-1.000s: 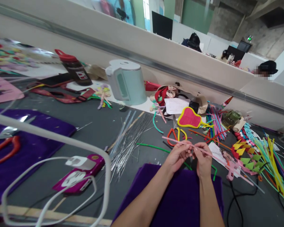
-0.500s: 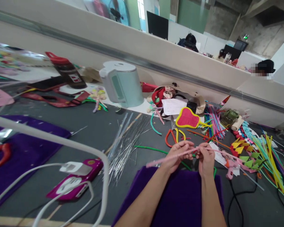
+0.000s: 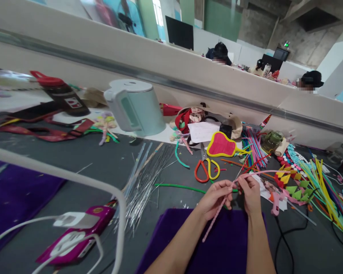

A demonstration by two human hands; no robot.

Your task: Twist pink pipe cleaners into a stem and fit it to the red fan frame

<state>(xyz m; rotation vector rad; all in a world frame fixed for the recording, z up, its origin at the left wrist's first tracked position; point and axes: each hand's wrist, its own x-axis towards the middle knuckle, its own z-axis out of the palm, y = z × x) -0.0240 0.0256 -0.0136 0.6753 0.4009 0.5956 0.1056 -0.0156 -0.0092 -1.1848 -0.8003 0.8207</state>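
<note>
A twisted pink pipe cleaner [image 3: 213, 221] hangs from my left hand [image 3: 217, 196], pinched between thumb and fingers, its lower end over the purple cloth [image 3: 214, 247]. Close beside it, my right hand [image 3: 248, 188] is closed on the same pink stem, whose upper end runs off to the right as a loose strand. Both hands are above the front edge of the cloth. Behind them lie scissors [image 3: 202, 171] with one red and one yellow handle loop. A green pipe cleaner [image 3: 180, 186] stretches across the grey table towards my left hand.
Silver wires [image 3: 145, 186] lie left of my hands. A pink glue gun [image 3: 275, 205], pipe cleaner bundles [image 3: 326, 190] and a red-and-yellow shape [image 3: 221, 144] lie right and behind. A kettle [image 3: 137, 106] stands by the partition. A white bar [image 3: 74, 169] and a magenta device [image 3: 80, 236] are left.
The pink pipe cleaner has swung from nearly level to hanging steeply down from my left hand. Its right end now arcs above my right hand. The camera view has shifted slightly.
</note>
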